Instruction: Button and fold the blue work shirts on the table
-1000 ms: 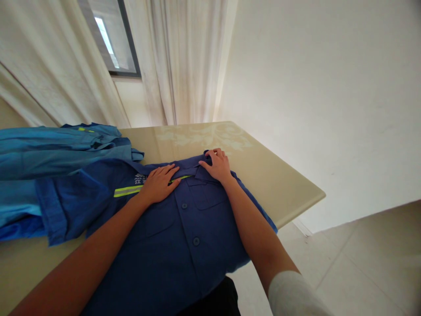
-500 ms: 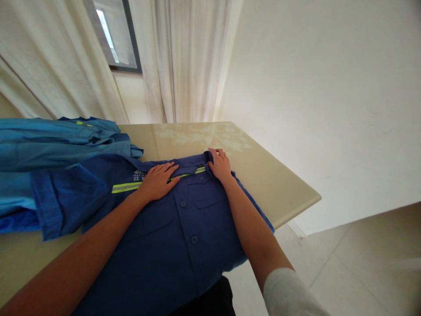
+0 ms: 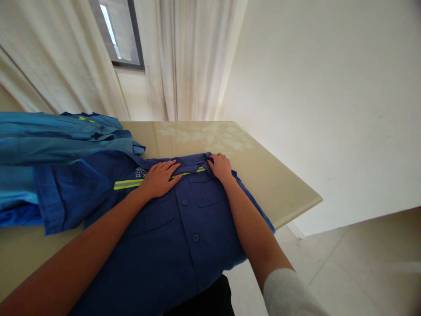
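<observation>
A dark blue short-sleeved work shirt [image 3: 164, 245] lies front up, with buttons, chest pockets, a yellow-green reflective stripe and white lettering. Its lower part reaches the table's near edge. My left hand [image 3: 160, 179] rests flat on the chest just below the collar, fingers stretched out and open. At the far right end of the collar, my right hand [image 3: 221, 167] is closed with bent fingers on the shirt's fabric. The tips of those fingers are partly hidden in the cloth.
Several lighter blue garments [image 3: 66, 145] lie heaped on the left of the beige table [image 3: 279, 188]. The table's pointed right corner juts toward a white wall [image 3: 329, 109]. Pale curtains [image 3: 197, 61] and a window [image 3: 121, 35] stand behind. Tiled floor [image 3: 362, 263] shows at right.
My right hand's fingers have drawn in slightly at the collar, and the collar end there lies flatter. My left hand stays in place on the shirt. The view has shifted slightly.
</observation>
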### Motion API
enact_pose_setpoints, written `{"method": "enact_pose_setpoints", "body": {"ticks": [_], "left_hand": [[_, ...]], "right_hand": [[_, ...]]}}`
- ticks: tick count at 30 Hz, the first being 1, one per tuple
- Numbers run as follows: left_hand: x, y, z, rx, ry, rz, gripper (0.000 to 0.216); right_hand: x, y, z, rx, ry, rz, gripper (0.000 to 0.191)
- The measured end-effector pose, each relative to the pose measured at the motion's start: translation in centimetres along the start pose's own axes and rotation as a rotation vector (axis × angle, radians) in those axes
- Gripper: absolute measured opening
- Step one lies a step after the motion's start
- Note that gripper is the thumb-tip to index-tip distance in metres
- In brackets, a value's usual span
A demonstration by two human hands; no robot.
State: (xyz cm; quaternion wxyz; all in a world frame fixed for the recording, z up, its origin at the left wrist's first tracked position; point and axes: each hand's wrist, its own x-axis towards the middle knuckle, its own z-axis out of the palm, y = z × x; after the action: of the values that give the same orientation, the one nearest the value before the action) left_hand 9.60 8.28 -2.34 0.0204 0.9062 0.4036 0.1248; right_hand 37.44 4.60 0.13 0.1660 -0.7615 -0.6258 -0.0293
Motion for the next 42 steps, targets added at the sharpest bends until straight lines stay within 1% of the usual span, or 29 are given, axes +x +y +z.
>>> {"method": "enact_pose_setpoints", "body": {"ticks": [2,5,7,9,11,14,16,17,18,20,21,23,24,25,27,29,32,34,36,39,42], "left_hand": [[-0.2,0.1,-0.3,0.016,0.040,0.012,0.063],[-0.5,1.0,-1.1,0.043,0.141,0.076,0.056],[-0.2,2.4,-1.7,0.022,0.157,0.123,0.050],[0.6,4.6,-2.2,-0.041,0.131,0.132,0.046],[2.1,7.1,-2.3,-0.136,0.119,0.070,0.048],[5.0,10.3,-1.7,-0.283,0.111,-0.134,0.057],[6.4,11.5,-0.9,-0.352,0.066,-0.248,0.054],[6.9,11.8,-0.5,-0.374,0.041,-0.268,0.047],[7.1,12.0,-0.2,-0.389,0.024,-0.261,0.038],[7.0,12.0,0.3,-0.391,0.028,-0.189,0.026],[6.7,11.9,0.3,-0.380,0.047,-0.145,0.024],[5.9,11.8,0.2,-0.344,0.090,-0.055,0.023],[5.5,11.7,0.1,-0.318,0.104,-0.012,0.022],[5.1,11.6,0.0,-0.288,0.108,0.028,0.022],[4.6,11.4,-0.2,-0.242,0.111,0.069,0.022],[4.3,11.0,-0.2,-0.245,0.141,0.030,0.023],[4.2,10.1,0.2,-0.331,0.210,-0.106,0.026],[4.2,9.5,0.5,-0.384,0.223,-0.173,0.027],[4.2,9.0,0.7,-0.398,0.221,-0.194,0.025],[4.2,8.7,0.7,-0.336,0.222,-0.190,0.024],[4.2,8.6,0.6,-0.309,0.207,-0.236,0.027]], "right_hand": [[0.0,-0.1,0.1,-0.009,-0.018,0.065,0.025],[0.1,-0.2,0.1,0.048,0.046,0.156,0.024],[0.2,-0.2,0.2,0.113,0.088,0.210,0.022],[0.3,0.0,0.2,0.177,0.117,0.256,0.021],[0.5,0.4,0.3,0.231,0.130,0.296,0.021],[0.8,1.0,0.4,0.283,0.136,0.352,0.021],[0.9,1.3,0.5,0.305,0.138,0.371,0.020],[1.0,1.4,0.5,0.315,0.138,0.374,0.019],[0.9,1.4,0.5,0.325,0.137,0.372,0.019],[0.9,1.4,0.6,0.342,0.133,0.346,0.019],[0.8,1.3,0.7,0.343,0.132,0.318,0.023],[0.9,1.1,0.8,0.325,0.137,0.252,0.038],[0.9,1.0,0.9,0.309,0.141,0.224,0.041],[1.0,1.0,1.0,0.298,0.148,0.203,0.040],[1.4,1.3,1.1,0.304,0.172,0.183,0.030],[1.8,1.9,1.3,0.353,0.222,0.165,0.029],[2.5,2.9,1.6,0.448,0.297,0.105,0.045],[2.8,3.4,1.9,0.488,0.297,0.054,0.052],[2.9,3.8,2.1,0.496,0.264,0.017,0.048],[3.1,4.3,2.1,0.475,0.223,-0.006,0.033],[3.1,4.8,2.0,0.416,0.206,0.047,0.030]]}}
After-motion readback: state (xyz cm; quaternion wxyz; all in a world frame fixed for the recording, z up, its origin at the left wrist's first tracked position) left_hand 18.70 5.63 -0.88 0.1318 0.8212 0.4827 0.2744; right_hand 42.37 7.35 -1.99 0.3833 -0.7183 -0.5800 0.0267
